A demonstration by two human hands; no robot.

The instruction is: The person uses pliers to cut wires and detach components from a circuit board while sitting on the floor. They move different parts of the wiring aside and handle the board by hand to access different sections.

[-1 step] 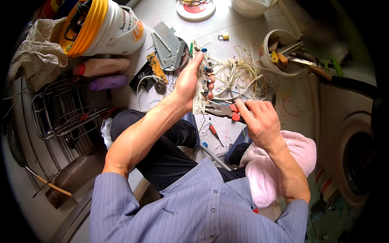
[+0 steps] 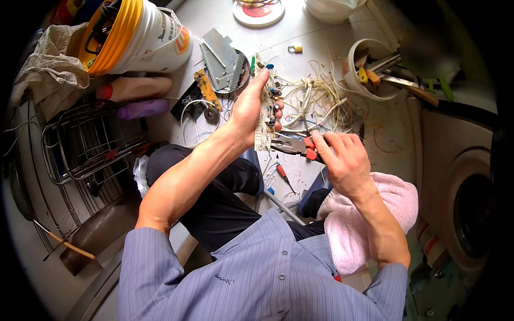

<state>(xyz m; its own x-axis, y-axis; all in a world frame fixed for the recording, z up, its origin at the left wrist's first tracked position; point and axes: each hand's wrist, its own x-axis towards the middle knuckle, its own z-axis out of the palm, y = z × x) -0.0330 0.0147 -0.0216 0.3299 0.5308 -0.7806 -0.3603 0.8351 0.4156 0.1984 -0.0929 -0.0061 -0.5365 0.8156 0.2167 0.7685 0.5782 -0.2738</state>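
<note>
My left hand (image 2: 250, 109) is wrapped round a narrow circuit board (image 2: 264, 135), thumb on its face and fingertips curling past its right edge. Small electronic parts stand along the board, which is held upright over the floor. With my right hand (image 2: 345, 163) I grip a pair of pliers (image 2: 310, 150) with red-and-black handles. Their dark jaws reach the lower right edge of the board; whether they pinch a part there is too small to tell. Below the pliers a red screwdriver (image 2: 282, 171) lies on the floor. Behind my right hand spreads a tangle of pale wires (image 2: 321, 104).
Metal plates (image 2: 218, 59) and an orange-brown board (image 2: 206, 88) lie beyond my left hand. A white bucket (image 2: 155, 40) stands far left, a tub of tools (image 2: 353, 69) far right. A yellow padlock (image 2: 295, 49) sits between. A wire rack (image 2: 88, 144) is left; a pink towel (image 2: 369, 224) hangs over my right leg.
</note>
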